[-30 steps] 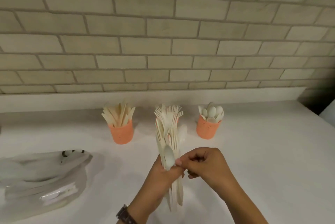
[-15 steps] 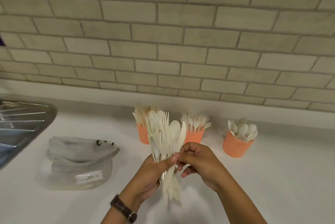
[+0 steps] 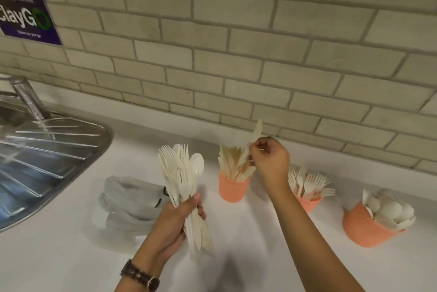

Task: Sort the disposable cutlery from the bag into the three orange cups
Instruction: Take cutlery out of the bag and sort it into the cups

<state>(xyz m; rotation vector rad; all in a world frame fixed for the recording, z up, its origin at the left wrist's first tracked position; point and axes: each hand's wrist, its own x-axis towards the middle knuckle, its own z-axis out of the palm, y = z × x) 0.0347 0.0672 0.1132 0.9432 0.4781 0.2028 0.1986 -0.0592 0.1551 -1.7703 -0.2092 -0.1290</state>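
My left hand (image 3: 176,222) grips a mixed bundle of cream plastic forks and spoons (image 3: 183,180), held upright over the counter. My right hand (image 3: 269,160) pinches a single knife (image 3: 256,132) just above the left orange cup (image 3: 233,187), which is full of knives. The middle orange cup (image 3: 307,204) holds forks and is partly hidden behind my right forearm. The right orange cup (image 3: 365,228) is filled with spoons. The crumpled clear bag (image 3: 127,202) lies on the counter to the left of my left hand.
A steel sink drainboard (image 3: 47,154) with a tap (image 3: 28,97) fills the left side. The white counter (image 3: 260,244) runs to a tiled wall. A dark sign (image 3: 26,19) hangs on the wall at the upper left.
My right hand has left the bundle and moved up and right with a knife to the knife cup. The camera view has shifted, so the sink now shows.
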